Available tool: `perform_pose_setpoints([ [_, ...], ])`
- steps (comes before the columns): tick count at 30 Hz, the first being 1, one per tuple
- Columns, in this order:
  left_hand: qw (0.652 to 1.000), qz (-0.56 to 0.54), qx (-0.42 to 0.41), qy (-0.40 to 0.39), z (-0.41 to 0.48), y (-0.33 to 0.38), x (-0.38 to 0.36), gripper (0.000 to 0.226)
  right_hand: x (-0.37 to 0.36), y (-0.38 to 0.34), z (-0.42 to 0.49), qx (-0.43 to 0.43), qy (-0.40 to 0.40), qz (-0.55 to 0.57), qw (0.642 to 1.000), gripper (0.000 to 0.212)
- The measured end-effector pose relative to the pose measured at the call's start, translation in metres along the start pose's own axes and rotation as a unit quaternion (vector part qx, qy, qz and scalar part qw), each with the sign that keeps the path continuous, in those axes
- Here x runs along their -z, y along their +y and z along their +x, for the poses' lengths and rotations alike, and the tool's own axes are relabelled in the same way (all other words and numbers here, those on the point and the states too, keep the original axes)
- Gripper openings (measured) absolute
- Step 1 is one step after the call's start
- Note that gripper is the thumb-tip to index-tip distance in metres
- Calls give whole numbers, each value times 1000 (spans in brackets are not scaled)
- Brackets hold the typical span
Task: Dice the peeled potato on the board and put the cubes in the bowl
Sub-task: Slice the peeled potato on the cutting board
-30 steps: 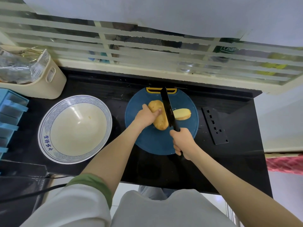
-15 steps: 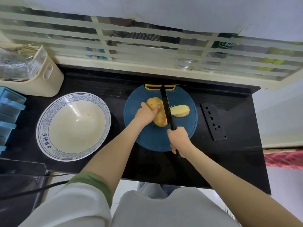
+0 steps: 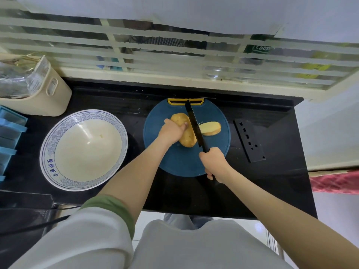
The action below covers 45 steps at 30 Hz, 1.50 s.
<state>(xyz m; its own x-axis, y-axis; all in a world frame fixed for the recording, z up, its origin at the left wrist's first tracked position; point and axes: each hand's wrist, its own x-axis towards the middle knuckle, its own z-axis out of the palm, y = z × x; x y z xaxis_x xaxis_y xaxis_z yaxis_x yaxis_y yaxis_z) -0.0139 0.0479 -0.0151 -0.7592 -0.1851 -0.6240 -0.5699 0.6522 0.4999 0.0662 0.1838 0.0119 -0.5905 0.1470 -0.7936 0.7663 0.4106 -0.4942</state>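
Head view: our left hand (image 3: 171, 133) grips the potato (image 3: 188, 139), right hand (image 3: 214, 164) grips the knife (image 3: 194, 126); we should tuck fingertips (image 3: 185, 124), blade vertical.

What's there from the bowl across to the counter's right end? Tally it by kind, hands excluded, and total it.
Yellow peeled potato pieces: 2
Black knife: 1
Round blue cutting board: 1
White ceramic bowl with blue-patterned rim: 1
Flat black perforated plate: 1
Total: 6
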Motion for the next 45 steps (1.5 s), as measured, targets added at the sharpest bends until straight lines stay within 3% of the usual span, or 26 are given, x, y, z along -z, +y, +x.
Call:
perform_pose_setpoints([
  [7,1000,5,1,-7,-5,1,-1,77,-12,4,10,2,23,-9,1000,11],
  [10,1000,11,1,-14,-7,-2,-2,76,-14,0,19,-22,6,40,999,11],
  [12,1000,-8,9,-16,-6,-7,-3,75,-21,5,21,-12,4,-5,1000,7],
  [14,999,-28,10,-16,-1,-9,-1,77,-26,13,28,-34,29,48,998,15],
  [17,999,-36,13,-21,3,-9,-2,83,-27,21,28,-46,26,25,998,25],
  [22,996,-77,8,-47,4,-17,-2,94,-19,18,29,18,26,-24,999,22],
  [28,992,-91,31,-86,-1,-27,18,82,0,9,30,110,76,-132,982,21],
  [30,997,-65,14,-48,-8,-28,30,77,11,11,31,141,110,-187,966,25],
  [32,995,-46,-61,64,-15,-23,39,56,23,13,28,157,146,-236,948,24],
  [35,948,62,-252,184,-21,0,40,31,42,16,24,176,188,-326,910,21],
  [38,861,249,-421,141,-23,31,27,27,56,19,22,200,214,-407,865,22],
  [42,761,435,-477,58,-21,63,6,35,71,24,18,227,216,-481,819,25],
  [45,707,498,-501,30,-18,79,-5,35,81,30,16,234,213,-512,799,24],
])
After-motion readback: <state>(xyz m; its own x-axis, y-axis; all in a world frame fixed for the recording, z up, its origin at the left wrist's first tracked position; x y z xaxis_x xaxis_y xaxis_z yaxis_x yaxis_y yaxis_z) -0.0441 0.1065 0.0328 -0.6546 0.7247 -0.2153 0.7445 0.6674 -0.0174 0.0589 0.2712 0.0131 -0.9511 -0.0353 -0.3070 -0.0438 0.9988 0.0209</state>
